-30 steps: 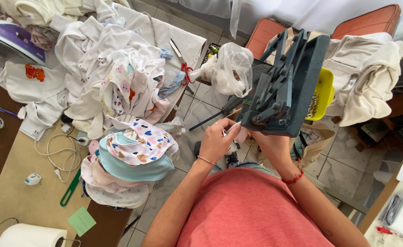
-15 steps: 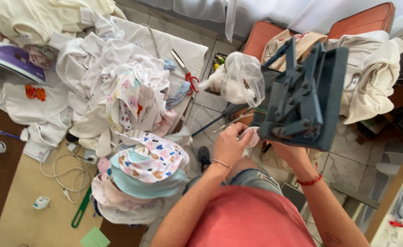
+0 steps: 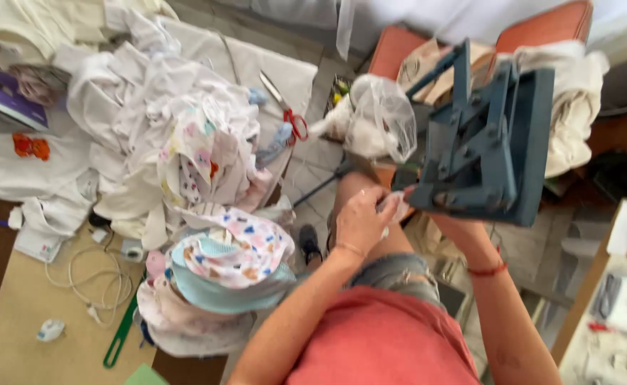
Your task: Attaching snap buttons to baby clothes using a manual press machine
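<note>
A person in a pink top looks down at both hands near the middle of the frame. The left hand [image 3: 360, 217] is curled, with its fingers pinched on a small white piece of cloth [image 3: 393, 207]. The cloth sits right at the fingertips, on the hand's right side, and it touches the lower left corner of a big blue metal press [image 3: 488, 150]. The press fills the upper right middle of the frame and is tipped over at a slant. The right hand [image 3: 450, 222] is just under the press, mostly hidden by it, so I cannot tell if it is wide or closed; it touches the bottom of the press. A red string band [image 3: 488, 269] goes around that wrist. Just above the left hand, a clear plastic bag [image 3: 381, 117] with white stuff in it is next to the press. To the left of the hands, a stack of little hats [image 3: 221, 278] with coloured shapes and a light blue brim sits on the edge of a brown table [image 3: 21, 321]. Higher up on the left lies a big heap of white clothes [image 3: 149, 135]. Scissors with red handles [image 3: 288, 114] lie at the right edge of that heap. A white cord [image 3: 89, 274] and a green strip [image 3: 121, 331] lie on the table at lower left.
</note>
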